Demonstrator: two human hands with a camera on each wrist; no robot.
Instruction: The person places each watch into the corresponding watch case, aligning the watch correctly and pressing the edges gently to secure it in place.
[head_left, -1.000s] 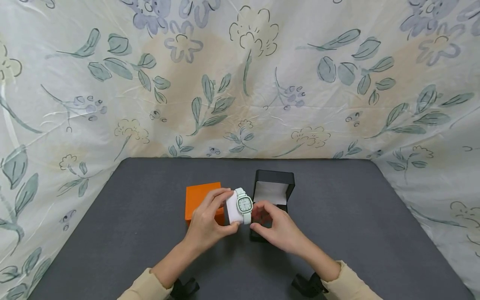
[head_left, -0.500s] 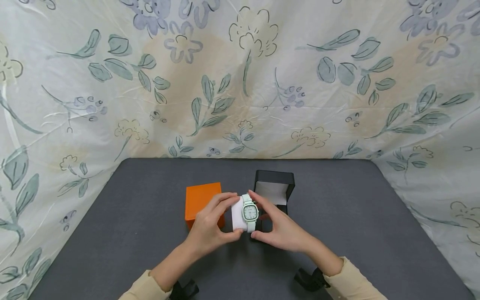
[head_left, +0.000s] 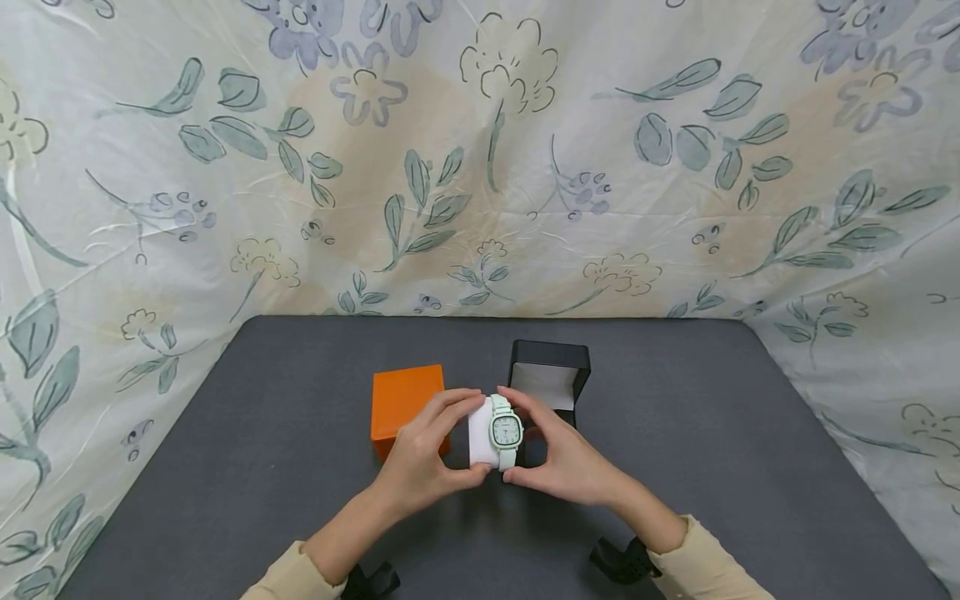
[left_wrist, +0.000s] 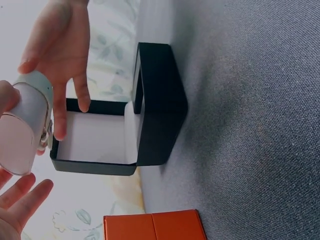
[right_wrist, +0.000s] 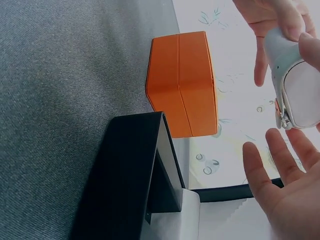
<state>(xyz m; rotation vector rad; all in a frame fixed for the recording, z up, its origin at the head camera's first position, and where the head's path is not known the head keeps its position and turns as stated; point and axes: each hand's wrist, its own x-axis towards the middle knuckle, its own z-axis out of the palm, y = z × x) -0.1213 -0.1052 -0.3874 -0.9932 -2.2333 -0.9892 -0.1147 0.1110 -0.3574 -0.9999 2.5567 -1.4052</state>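
Note:
A pale mint watch [head_left: 507,432] with a squarish dial is wrapped around a white watch cushion [head_left: 482,433]. My left hand [head_left: 425,450] holds the cushion's left part, its thumb at the near end and fingertips at the far end. From the other side, my right hand [head_left: 568,460] grips the watch's right part with thumb and fingers. Both wrist views show the cushion raised above the table, with the strap's buckle [right_wrist: 284,120] on its underside. Behind the right hand, a black watch box [head_left: 551,357] stands with its lid up and a pale lining, partly hidden.
An orange box [head_left: 405,400] sits on the grey table [head_left: 300,417], left of the black box and partly behind my left hand. A floral cloth [head_left: 420,208] hangs along the back and sides of the table.
The watch and cushion have moved right and slightly towards me, and the dial has turned more upright. My right hand's fingers have spread around the watch and now grip it too.

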